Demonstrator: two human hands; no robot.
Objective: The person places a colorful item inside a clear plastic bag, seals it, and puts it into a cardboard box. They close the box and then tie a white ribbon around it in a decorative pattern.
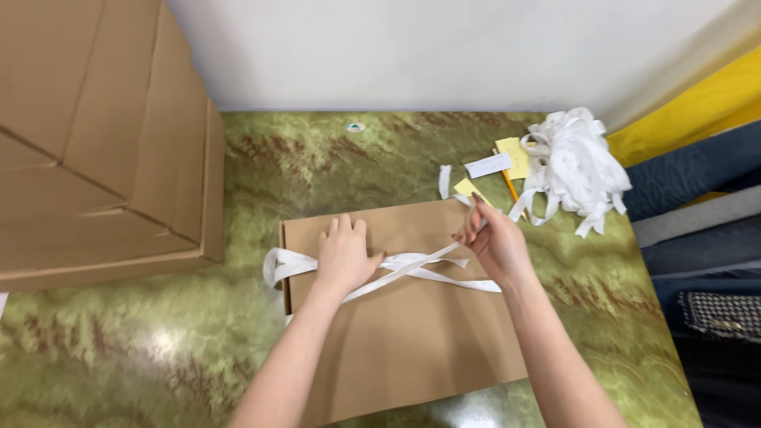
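Left hand (345,257) presses flat on white ribbon (412,265) across brown box (412,333); right hand (491,238) pinches its end.

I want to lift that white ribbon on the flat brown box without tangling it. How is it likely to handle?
Probably floppy: the white ribbon sags flat across the brown box and loops loosely at its left edge. Likely very light, since the right hand lifts a strand with a fingertip pinch. It may tangle easily, judging by the ribbon heap nearby.
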